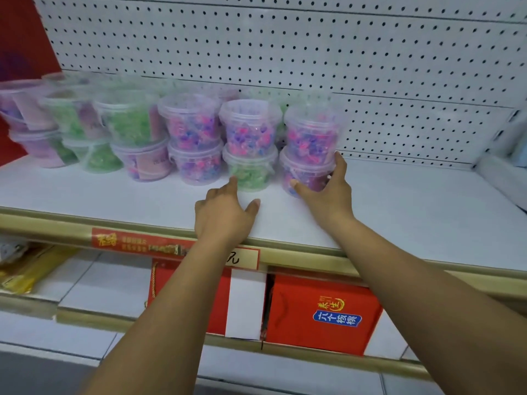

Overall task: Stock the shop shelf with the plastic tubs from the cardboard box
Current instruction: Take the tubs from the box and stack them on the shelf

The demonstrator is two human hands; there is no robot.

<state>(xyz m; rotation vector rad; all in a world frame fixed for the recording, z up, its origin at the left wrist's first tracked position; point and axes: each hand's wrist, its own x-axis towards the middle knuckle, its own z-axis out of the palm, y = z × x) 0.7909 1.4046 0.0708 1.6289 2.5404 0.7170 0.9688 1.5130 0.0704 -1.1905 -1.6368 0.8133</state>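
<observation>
The right hand [325, 185] cups the lower tub [306, 173] of the rightmost 2-high stack, thumb on its front wall and fingers wrapped round its right side, one fingertip reaching up to the base of the upper tub [312, 135]. It looks like a steadying or nudging hold rather than a lift. Both tubs stand upright, long axis vertical, directly ahead of that palm.

The left hand [225, 215] is empty, fingers loosely spread. It rests on the white shelf [399, 212] with its index finger touching or almost touching the green-filled tub [251, 173], which sits just left of the held stack.

Further left of the grip, more 2-high stacks run along the shelf. To the right of the grip the shelf is bare, backed by pegboard [313, 52], so the next tubs would most likely go there, on the right hand's side. The cardboard box is not in view. Below the grip sits a red carton [322, 315].
</observation>
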